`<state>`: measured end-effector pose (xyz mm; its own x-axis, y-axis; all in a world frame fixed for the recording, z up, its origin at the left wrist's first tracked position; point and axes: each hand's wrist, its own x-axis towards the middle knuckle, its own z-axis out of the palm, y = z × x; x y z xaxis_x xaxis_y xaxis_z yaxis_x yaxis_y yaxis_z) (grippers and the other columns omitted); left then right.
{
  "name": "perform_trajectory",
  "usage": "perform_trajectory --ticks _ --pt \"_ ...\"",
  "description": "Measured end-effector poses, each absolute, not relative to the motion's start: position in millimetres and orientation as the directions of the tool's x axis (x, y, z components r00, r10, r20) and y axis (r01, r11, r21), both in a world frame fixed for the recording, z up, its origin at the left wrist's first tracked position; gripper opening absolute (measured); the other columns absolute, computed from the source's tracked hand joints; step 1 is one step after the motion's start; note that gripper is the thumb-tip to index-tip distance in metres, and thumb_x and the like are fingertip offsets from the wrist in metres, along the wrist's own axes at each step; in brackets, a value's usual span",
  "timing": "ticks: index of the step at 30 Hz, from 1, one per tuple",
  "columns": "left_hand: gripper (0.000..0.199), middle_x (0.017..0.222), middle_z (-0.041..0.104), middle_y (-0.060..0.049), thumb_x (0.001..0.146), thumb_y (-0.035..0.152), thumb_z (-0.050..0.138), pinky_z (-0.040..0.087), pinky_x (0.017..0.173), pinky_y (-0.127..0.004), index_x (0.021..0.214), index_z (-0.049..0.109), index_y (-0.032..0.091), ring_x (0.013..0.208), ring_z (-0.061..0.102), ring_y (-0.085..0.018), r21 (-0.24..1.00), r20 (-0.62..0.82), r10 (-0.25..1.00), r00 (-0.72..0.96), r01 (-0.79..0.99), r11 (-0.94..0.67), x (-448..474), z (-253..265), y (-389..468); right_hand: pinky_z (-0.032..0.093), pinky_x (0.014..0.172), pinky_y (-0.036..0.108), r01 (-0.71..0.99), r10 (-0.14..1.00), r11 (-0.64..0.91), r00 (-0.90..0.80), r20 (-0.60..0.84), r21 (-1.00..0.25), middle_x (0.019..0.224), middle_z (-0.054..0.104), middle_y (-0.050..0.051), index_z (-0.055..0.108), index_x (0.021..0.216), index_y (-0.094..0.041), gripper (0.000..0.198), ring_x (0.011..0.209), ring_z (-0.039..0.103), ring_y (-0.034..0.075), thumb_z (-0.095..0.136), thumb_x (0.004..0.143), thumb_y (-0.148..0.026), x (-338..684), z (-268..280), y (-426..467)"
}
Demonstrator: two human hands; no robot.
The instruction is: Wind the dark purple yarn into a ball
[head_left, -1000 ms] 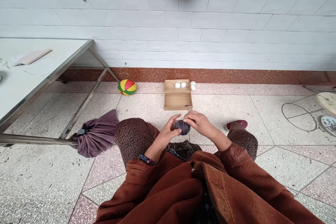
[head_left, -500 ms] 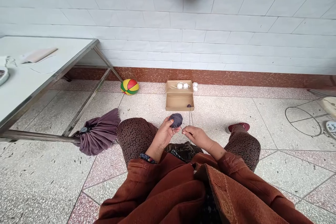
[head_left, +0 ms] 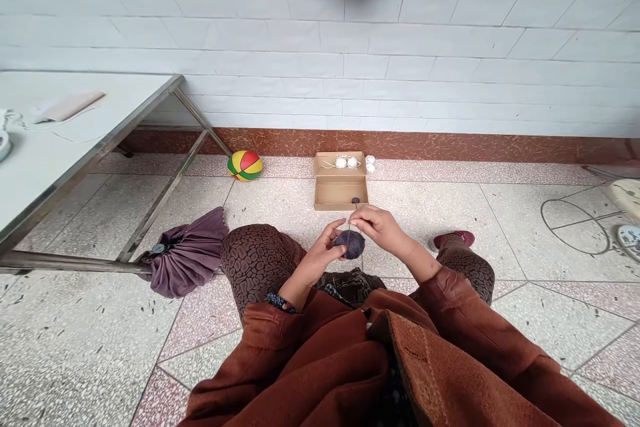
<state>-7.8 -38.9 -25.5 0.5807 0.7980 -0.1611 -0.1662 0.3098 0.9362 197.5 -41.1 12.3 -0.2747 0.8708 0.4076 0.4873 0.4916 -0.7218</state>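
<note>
My left hand (head_left: 320, 256) grips a dark purple-grey ball of yarn (head_left: 351, 245) between thumb and fingers, above my lap. Just above and to the right of the ball, my right hand (head_left: 379, 225) pinches a strand of the same yarn. On the floor past my hands lies an open cardboard box (head_left: 334, 193). Inside it, near its right front corner, rests a small dark yarn ball (head_left: 355, 200), and a strand runs from it toward my right hand. Two white balls of yarn (head_left: 347, 162) lie on the box lid.
More white balls (head_left: 371, 164) sit beside the lid. A colourful ball (head_left: 245, 165) rests against the wall. At left stands a metal-framed table (head_left: 145, 107) with a purple cloth (head_left: 187, 257) by its lower bar. A stool with a metal ring (head_left: 575, 230) is at right.
My left hand has turned and brought the yarn ball slightly right and nearer to me. My right hand has risen from below the ball's right side to above it, still pinching the strand.
</note>
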Motion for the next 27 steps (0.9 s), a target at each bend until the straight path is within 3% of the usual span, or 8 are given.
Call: perform_trajectory --ticks 3,8,15,18,22,25,27 --pt "0.066 0.104 0.059 -0.004 0.078 0.029 0.07 0.045 0.073 -0.026 0.141 0.05 0.029 0.089 0.055 -0.017 0.88 -0.132 0.756 0.641 -0.276 0.387 -8 -16 -42 0.049 0.079 0.032 0.468 0.92 0.392 -0.177 0.35 -0.792 0.086 0.068 0.004 0.066 0.089 -0.02 0.023 0.082 0.063 0.018 0.053 0.1 -0.035 199 -12 -33" --pt "0.055 0.119 0.062 -0.011 0.078 0.035 0.07 0.048 0.072 -0.03 0.131 0.061 0.021 0.087 0.059 -0.018 0.724 -0.166 0.745 0.646 -0.433 0.537 -7 -12 -40 0.048 0.07 0.028 0.465 0.97 0.24 -0.141 0.196 -0.852 0.077 0.064 0.002 0.063 0.082 -0.019 0.024 0.072 0.06 0.016 0.049 0.099 -0.03 189 -56 -47" --pt "0.031 0.095 0.07 -0.005 0.076 0.032 0.072 0.049 0.075 -0.029 0.102 0.065 0.017 0.078 0.062 -0.015 0.583 -0.335 0.807 0.487 -0.565 0.583 -7 -25 -26 0.049 0.075 0.027 0.522 0.946 0.298 -0.276 0.172 -0.799 0.08 0.064 0.002 0.063 0.087 -0.019 0.028 0.075 0.06 0.016 0.045 0.103 -0.033 180 -72 -73" --pt "0.034 0.096 0.069 -0.002 0.074 0.028 0.075 0.049 0.075 -0.026 0.105 0.063 0.02 0.079 0.062 -0.012 0.62 -0.34 0.838 0.428 -0.568 0.541 -10 -29 -21 0.05 0.076 0.028 0.553 0.914 0.371 -0.357 0.19 -0.746 0.084 0.066 0.004 0.064 0.09 -0.019 0.028 0.078 0.062 0.016 0.044 0.104 -0.035 177 -60 -80" --pt "0.047 0.107 0.066 -0.002 0.073 0.025 0.077 0.046 0.071 -0.022 0.117 0.062 0.022 0.082 0.06 -0.011 0.757 -0.32 0.872 0.37 -0.454 0.47 -13 -34 -18 0.05 0.073 0.028 0.524 0.846 0.509 -0.45 0.285 -0.683 0.087 0.067 0.005 0.065 0.096 -0.02 0.023 0.078 0.063 0.017 0.047 0.103 -0.033 173 -24 -82" --pt "0.051 0.121 0.063 -0.005 0.075 0.027 0.075 0.044 0.073 -0.023 0.124 0.062 0.023 0.092 0.058 -0.014 0.868 -0.256 0.888 0.381 -0.313 0.385 -13 -37 -19 0.05 0.073 0.027 0.511 0.822 0.563 -0.43 0.373 -0.65 0.086 0.066 0.005 0.067 0.098 -0.022 0.022 0.078 0.063 0.017 0.048 0.103 -0.033 175 6 -69" --pt "0.055 0.119 0.063 -0.006 0.075 0.027 0.075 0.044 0.075 -0.024 0.128 0.061 0.023 0.095 0.057 -0.016 0.912 -0.204 0.874 0.44 -0.239 0.333 -13 -35 -21 0.05 0.073 0.028 0.512 0.821 0.571 -0.385 0.422 -0.642 0.086 0.066 0.005 0.068 0.097 -0.021 0.024 0.078 0.062 0.017 0.049 0.103 -0.035 181 17 -53"
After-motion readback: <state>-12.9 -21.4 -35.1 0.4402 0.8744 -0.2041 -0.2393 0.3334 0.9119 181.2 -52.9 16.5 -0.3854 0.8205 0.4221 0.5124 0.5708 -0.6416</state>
